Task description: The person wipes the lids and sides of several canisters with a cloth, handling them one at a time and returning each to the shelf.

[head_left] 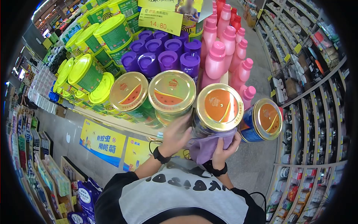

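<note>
A can with a gold-rimmed lid [219, 106] stands in front of me at the table edge, tilted a little towards me. My right hand [226, 149] grips a purple cloth [204, 148] against the can's lower front, with the thumb on top of the fabric. My left hand [175, 135] is at the left side of this can, fingers stretched out and slightly blurred, their tips partly hidden between cans. Two similar cans, a middle one [172, 91] and a left one [128, 90], stand to the left. A blue-sided can [266, 118] leans at the right.
Purple-capped bottles [167, 59] stand behind the cans, with pink bottles [216, 56] to their right. Yellow-green tubs [113, 33] are stacked at the left. A price sign [160, 21] rises at the back. Store shelves [298, 149] line the right side; yellow posters [102, 140] hang on the table front.
</note>
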`<action>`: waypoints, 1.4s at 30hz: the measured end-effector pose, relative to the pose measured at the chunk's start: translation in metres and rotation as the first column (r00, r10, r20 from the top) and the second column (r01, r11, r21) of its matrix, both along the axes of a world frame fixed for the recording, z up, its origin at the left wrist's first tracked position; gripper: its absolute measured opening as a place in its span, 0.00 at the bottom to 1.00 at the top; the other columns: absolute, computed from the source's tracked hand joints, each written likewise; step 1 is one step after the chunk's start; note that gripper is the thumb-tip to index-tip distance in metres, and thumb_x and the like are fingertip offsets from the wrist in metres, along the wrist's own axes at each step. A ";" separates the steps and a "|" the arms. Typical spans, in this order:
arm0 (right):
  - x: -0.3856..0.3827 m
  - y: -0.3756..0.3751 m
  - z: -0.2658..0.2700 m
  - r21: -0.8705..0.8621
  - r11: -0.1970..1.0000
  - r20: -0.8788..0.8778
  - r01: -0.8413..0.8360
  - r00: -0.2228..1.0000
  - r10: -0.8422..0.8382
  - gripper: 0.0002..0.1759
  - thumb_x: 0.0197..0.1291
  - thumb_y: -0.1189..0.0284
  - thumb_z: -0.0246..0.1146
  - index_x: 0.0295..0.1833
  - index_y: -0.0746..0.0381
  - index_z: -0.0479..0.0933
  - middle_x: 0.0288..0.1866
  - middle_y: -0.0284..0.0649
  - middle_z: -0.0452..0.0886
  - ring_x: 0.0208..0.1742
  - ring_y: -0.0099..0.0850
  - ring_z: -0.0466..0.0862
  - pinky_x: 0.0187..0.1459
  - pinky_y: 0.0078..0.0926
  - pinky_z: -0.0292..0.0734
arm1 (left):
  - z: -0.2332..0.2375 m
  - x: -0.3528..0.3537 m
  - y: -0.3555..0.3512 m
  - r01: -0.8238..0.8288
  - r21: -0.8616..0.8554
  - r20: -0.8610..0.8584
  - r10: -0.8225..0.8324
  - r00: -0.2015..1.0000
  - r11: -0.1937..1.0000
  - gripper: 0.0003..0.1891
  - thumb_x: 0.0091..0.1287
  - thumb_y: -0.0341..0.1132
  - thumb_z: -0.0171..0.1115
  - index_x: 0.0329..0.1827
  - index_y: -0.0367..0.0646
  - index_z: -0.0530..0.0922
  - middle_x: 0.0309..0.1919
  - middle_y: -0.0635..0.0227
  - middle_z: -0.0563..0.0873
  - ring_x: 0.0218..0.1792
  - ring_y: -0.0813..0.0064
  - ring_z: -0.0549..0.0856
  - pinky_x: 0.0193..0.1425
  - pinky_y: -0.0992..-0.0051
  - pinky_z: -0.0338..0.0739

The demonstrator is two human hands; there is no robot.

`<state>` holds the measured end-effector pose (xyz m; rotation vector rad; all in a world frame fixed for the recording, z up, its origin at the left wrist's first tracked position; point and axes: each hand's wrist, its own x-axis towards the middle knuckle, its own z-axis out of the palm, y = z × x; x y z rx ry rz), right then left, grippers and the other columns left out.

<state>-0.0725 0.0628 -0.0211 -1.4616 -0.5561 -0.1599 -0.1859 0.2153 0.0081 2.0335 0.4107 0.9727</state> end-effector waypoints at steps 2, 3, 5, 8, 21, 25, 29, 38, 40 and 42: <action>-0.008 0.003 -0.003 0.000 0.999 0.025 0.033 0.999 -0.033 0.25 0.59 0.79 0.65 0.61 0.66 0.66 0.61 0.43 0.68 0.62 0.36 0.72 0.66 0.34 0.65 | 0.007 -0.009 0.010 -0.067 0.097 0.115 0.055 0.992 0.993 0.17 0.60 0.21 0.68 0.53 0.32 0.83 0.46 0.52 0.89 0.48 0.58 0.89 0.54 0.67 0.81; -0.014 0.003 -0.001 -0.017 0.999 0.077 0.033 0.997 -0.031 0.25 0.60 0.79 0.64 0.62 0.66 0.66 0.61 0.43 0.68 0.62 0.35 0.72 0.66 0.34 0.65 | 0.012 -0.017 0.017 -0.090 0.157 0.136 0.069 0.988 0.984 0.16 0.60 0.20 0.68 0.52 0.32 0.83 0.44 0.53 0.89 0.46 0.59 0.89 0.52 0.67 0.81; -0.026 0.006 0.006 -0.050 0.998 0.180 0.027 0.983 -0.017 0.25 0.60 0.78 0.64 0.62 0.66 0.66 0.60 0.43 0.69 0.62 0.34 0.72 0.66 0.34 0.64 | 0.020 -0.029 0.031 -0.154 0.232 0.214 0.104 0.971 0.960 0.13 0.58 0.19 0.67 0.46 0.34 0.83 0.40 0.56 0.88 0.42 0.59 0.86 0.49 0.66 0.79; -0.044 0.012 0.012 -0.071 0.997 0.243 0.002 0.970 0.015 0.26 0.59 0.77 0.64 0.62 0.66 0.65 0.60 0.45 0.69 0.60 0.34 0.73 0.65 0.34 0.66 | 0.036 -0.052 0.052 -0.332 0.304 0.326 0.230 0.917 0.893 0.13 0.56 0.17 0.66 0.44 0.34 0.83 0.40 0.55 0.87 0.44 0.58 0.85 0.51 0.65 0.79; -0.068 0.063 0.091 0.010 1.000 0.516 -0.011 0.857 0.004 0.26 0.59 0.77 0.66 0.62 0.68 0.66 0.58 0.48 0.70 0.55 0.35 0.78 0.58 0.34 0.75 | 0.024 -0.111 0.141 -0.422 0.147 0.093 0.412 0.907 0.895 0.42 0.46 0.39 0.84 0.66 0.44 0.74 0.76 0.51 0.61 0.75 0.48 0.65 0.76 0.52 0.62; -0.073 0.077 0.097 -0.068 0.998 0.495 -0.014 0.868 0.046 0.28 0.52 0.80 0.70 0.60 0.66 0.70 0.58 0.49 0.72 0.56 0.39 0.77 0.58 0.35 0.73 | 0.017 -0.108 0.144 -0.363 0.086 0.160 0.347 0.924 0.928 0.44 0.43 0.39 0.87 0.66 0.46 0.72 0.78 0.49 0.56 0.77 0.48 0.63 0.77 0.53 0.62; -0.080 0.107 0.110 -0.182 0.974 0.410 -0.133 0.890 0.198 0.27 0.52 0.82 0.70 0.59 0.67 0.73 0.58 0.50 0.72 0.57 0.43 0.78 0.57 0.37 0.76 | 0.007 -0.105 0.150 -0.323 0.033 0.191 0.311 0.931 0.946 0.47 0.41 0.40 0.88 0.66 0.47 0.70 0.79 0.47 0.55 0.77 0.48 0.63 0.77 0.54 0.63; -0.090 0.139 0.103 -0.315 0.938 0.403 -0.148 0.873 0.273 0.24 0.51 0.81 0.70 0.56 0.66 0.76 0.54 0.49 0.76 0.53 0.46 0.81 0.55 0.36 0.77 | -0.006 -0.101 0.153 -0.345 0.070 0.222 0.323 0.920 0.936 0.57 0.41 0.41 0.88 0.75 0.45 0.60 0.79 0.45 0.55 0.76 0.49 0.64 0.77 0.56 0.65; -0.090 0.142 0.104 -0.300 0.942 0.412 -0.153 0.869 0.273 0.23 0.51 0.80 0.70 0.55 0.66 0.78 0.53 0.48 0.76 0.52 0.45 0.81 0.54 0.36 0.77 | -0.007 -0.098 0.151 -0.298 -0.038 0.256 0.297 0.920 0.954 0.64 0.41 0.40 0.88 0.79 0.41 0.53 0.79 0.46 0.55 0.76 0.51 0.64 0.77 0.57 0.64; -0.096 0.150 0.117 -0.291 0.941 0.422 -0.172 0.860 0.288 0.23 0.50 0.80 0.71 0.55 0.66 0.78 0.53 0.48 0.77 0.51 0.45 0.82 0.53 0.36 0.77 | -0.006 -0.097 0.148 -0.185 -0.244 0.301 0.256 0.919 0.952 0.70 0.41 0.40 0.88 0.82 0.37 0.44 0.78 0.47 0.56 0.77 0.53 0.63 0.78 0.58 0.62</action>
